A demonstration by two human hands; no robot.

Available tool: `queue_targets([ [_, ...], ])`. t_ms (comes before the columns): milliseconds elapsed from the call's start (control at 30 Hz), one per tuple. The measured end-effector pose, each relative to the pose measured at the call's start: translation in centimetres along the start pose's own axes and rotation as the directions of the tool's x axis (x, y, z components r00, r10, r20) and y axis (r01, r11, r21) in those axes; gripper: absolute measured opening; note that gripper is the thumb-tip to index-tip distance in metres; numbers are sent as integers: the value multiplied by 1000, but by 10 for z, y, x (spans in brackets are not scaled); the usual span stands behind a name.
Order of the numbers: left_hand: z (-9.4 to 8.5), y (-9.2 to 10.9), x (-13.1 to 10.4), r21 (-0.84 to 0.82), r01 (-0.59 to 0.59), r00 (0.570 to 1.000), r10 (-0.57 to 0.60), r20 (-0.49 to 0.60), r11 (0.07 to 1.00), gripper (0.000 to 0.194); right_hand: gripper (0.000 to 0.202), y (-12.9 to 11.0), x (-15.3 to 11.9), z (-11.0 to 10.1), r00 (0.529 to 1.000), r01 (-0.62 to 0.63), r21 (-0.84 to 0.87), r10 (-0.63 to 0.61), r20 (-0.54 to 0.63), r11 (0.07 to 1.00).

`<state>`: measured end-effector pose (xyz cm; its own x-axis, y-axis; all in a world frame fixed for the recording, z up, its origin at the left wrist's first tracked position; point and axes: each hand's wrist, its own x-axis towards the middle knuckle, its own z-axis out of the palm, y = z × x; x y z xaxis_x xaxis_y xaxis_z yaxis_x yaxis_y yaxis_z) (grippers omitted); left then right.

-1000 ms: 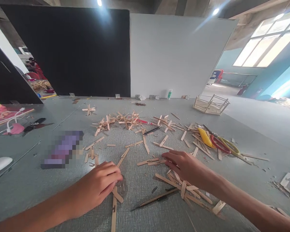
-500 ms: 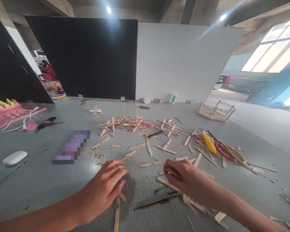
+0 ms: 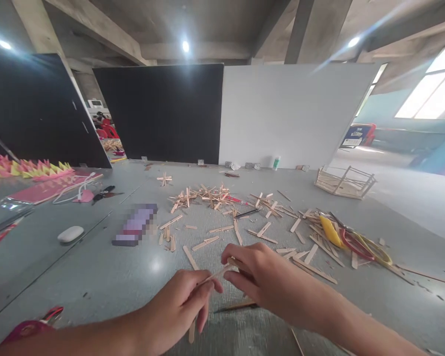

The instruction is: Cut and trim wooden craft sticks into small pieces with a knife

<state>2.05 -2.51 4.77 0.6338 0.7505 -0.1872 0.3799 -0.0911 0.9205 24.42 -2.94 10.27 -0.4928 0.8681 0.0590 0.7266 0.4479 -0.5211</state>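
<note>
- On my head feed, I have the left hand (image 3: 185, 302) nearly closed, thumb and forefinger pinching a thin pale wooden strip (image 3: 218, 272) whose far end reaches the right hand's fingertips.
- I read the right hand (image 3: 257, 269) as narrow and curled, its fingers around a flat pale wooden stick with a rounded end (image 3: 233, 262); the rest of that stick is hidden from me.
- Both hands are close together above the grey textured surface (image 3: 107, 282), the strip spanning the small gap between them.
- Below the left hand I see a loose pale wooden stick (image 3: 192, 332), partly covered by the fingers.
- Below the right hand, a slim brown wooden tool with a dark pointed tip (image 3: 237, 306) lies on the surface.
- Farther out I see a heap of crossed pale wooden sticks (image 3: 213, 197), with a slender black pen (image 3: 247, 213) near it.
- Over on my right, scissors with red and yellow handles (image 3: 387, 258) lie among more sticks.
</note>
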Motion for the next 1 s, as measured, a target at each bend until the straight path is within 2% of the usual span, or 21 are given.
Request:
queue_targets([
  [133,-3,-9,4,-213,31,994,-53,-99,977,55,30,-6,3,1,989,29,37,-23,-143,999],
  [233,-1,-20,3,-234,-31,991,-1,-136,972,63,36,-7,3,8,972,6,116,21,-236,993],
  [300,3,-30,3,-188,-92,983,60,-171,978,65,27,-5,5,13,979,-14,193,53,-199,981],
  [400,8,-47,6,-177,-136,970,95,-226,975,65,3,-1,9,19,992,-65,341,98,-80,938],
  [467,8,-54,9,-188,-152,968,108,-227,970,65,10,3,13,20,991,-104,425,130,-34,899],
  [533,6,-55,12,-156,-181,965,145,-220,971,63,8,7,15,20,986,-139,432,166,-25,891],
  [633,-4,-44,13,-32,-194,949,179,-260,980,54,6,16,15,21,984,-166,240,175,-17,956],
  [733,-19,-27,13,-10,-126,932,115,-345,992,42,13,30,12,31,996,-66,-56,69,53,996],
  [833,-33,-16,16,35,-99,949,105,-296,994,42,23,40,10,48,996,82,-315,-67,56,945],
  [900,-40,-14,19,59,-86,960,98,-261,995,44,25,39,11,58,984,172,-420,-171,40,891],
  [967,-43,-15,22,61,-99,954,112,-277,993,44,21,33,12,66,940,322,-463,-335,56,826],
  [1000,-43,-16,23,56,-108,950,120,-289,993,44,17,28,13,70,896,419,-468,-438,72,779],
])
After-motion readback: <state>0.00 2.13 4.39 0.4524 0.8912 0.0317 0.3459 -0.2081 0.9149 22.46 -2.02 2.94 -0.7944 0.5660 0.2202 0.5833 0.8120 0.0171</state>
